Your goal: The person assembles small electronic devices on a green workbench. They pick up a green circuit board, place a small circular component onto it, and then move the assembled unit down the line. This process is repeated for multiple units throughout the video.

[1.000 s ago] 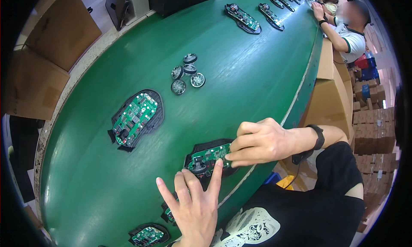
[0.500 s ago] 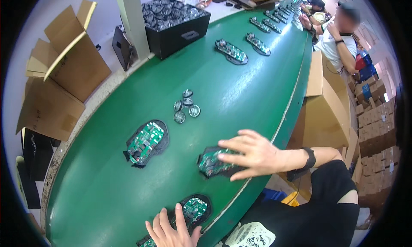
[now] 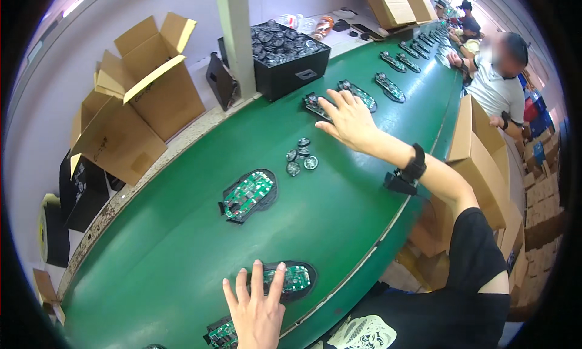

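Nearest you, your left hand (image 3: 259, 309) has its fingers spread wide, closed around nothing, the tips over the left part of the near board assembly (image 3: 297, 280), whose long axis runs roughly left to right. Beyond it, the middle board assembly (image 3: 250, 194) lies apart from both hands. Farthest out, your right hand (image 3: 351, 121), much the nearer one here, is loosely open over the near right end of the dark assembly (image 3: 312, 101), which points far left; I can't tell whether your fingers press it.
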Demonstrator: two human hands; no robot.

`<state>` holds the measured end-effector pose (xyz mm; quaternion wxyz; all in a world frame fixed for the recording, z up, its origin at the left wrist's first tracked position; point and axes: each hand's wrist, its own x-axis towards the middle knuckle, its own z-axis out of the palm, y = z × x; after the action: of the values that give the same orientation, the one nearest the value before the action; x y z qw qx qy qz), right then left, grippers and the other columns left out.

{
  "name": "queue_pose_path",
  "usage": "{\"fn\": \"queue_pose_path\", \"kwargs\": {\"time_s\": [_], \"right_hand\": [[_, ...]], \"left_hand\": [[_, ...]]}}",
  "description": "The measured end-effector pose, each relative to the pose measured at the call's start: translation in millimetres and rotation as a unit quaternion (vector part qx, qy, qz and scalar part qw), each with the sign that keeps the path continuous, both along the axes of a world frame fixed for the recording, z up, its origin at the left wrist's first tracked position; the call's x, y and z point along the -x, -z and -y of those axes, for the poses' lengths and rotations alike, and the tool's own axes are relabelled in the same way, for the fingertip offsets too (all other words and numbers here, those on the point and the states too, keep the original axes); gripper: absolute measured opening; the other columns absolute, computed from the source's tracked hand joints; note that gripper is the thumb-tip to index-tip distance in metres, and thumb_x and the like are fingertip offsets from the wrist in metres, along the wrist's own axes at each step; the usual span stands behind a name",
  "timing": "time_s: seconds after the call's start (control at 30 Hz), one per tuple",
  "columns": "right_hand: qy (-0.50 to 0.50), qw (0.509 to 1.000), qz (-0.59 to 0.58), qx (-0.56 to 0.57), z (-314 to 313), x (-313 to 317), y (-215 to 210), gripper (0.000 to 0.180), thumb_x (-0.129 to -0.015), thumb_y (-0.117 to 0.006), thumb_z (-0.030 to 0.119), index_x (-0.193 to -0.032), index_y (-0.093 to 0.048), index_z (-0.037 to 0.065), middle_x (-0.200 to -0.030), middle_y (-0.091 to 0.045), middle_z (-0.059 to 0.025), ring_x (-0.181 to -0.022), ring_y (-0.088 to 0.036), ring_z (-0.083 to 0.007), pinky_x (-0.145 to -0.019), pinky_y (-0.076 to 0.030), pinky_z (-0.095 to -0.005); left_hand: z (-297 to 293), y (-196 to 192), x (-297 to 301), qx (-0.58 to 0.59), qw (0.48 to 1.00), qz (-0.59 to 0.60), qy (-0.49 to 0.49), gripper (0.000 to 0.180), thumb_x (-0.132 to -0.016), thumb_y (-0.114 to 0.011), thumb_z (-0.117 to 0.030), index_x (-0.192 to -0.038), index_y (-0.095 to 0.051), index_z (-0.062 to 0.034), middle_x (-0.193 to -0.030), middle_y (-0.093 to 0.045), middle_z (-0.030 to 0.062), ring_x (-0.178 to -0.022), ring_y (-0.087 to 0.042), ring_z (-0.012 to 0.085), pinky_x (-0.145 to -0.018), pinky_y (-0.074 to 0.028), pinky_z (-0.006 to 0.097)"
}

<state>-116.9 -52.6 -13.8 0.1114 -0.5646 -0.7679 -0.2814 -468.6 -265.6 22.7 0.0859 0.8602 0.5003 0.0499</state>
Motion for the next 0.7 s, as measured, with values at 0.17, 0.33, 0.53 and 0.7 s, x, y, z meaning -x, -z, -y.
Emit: {"fn": "queue_pose_path", "kwargs": {"time_s": [0.17,0.33,0.53,0.7], "right_hand": [[-0.171,0.921,-0.266,0.226,25.3,60.3,0.0,0.063,-0.096,-0.059,0.046,-0.143,-0.047,0.007,-0.144,-0.045,-0.0219,-0.133,-0.041,-0.0398,-0.111,-0.038,-0.0486],[-0.218,0.890,-0.303,0.263,21.5,61.0,13.2,0.055,-0.092,-0.068,0.040,-0.136,-0.057,0.009,-0.141,-0.049,-0.0198,-0.133,-0.041,-0.0361,-0.112,-0.037,-0.0458],[-0.257,0.866,-0.336,0.267,65.3,87.9,20.8,0.040,-0.087,-0.071,0.013,-0.126,-0.063,0.008,-0.126,-0.056,-0.0146,-0.118,-0.050,-0.0320,-0.102,-0.043,-0.0422],[-0.322,0.854,-0.284,0.292,102.2,110.2,21.4,0.043,-0.083,-0.075,0.011,-0.125,-0.063,0.010,-0.125,-0.055,-0.0132,-0.116,-0.050,-0.0332,-0.098,-0.046,-0.0420]], "left_hand": [[2.9,5.9,20.5,0.022,0.999,0.010,0.046,0.062,-0.084,-0.056,-0.003,-0.140,-0.055,-0.0305,-0.138,-0.052,0.0166,-0.124,-0.048,0.0369,-0.108,-0.035,0.062],[-8.1,12.6,11.6,0.014,0.997,0.031,0.070,0.065,-0.079,-0.058,0.005,-0.133,-0.062,-0.0318,-0.144,-0.049,0.0134,-0.130,-0.045,0.0385,-0.111,-0.034,0.058],[18.8,12.5,30.1,0.016,1.000,0.004,-0.012,0.069,-0.074,-0.066,0.002,-0.135,-0.060,-0.0294,-0.146,-0.040,0.0272,-0.130,-0.043,0.0446,-0.107,-0.038,0.060],[27.1,14.6,22.7,0.024,1.000,-0.004,-0.017,0.072,-0.074,-0.068,0.000,-0.138,-0.057,-0.0315,-0.146,-0.040,0.0295,-0.130,-0.044,0.0447,-0.106,-0.039,0.060]]}}
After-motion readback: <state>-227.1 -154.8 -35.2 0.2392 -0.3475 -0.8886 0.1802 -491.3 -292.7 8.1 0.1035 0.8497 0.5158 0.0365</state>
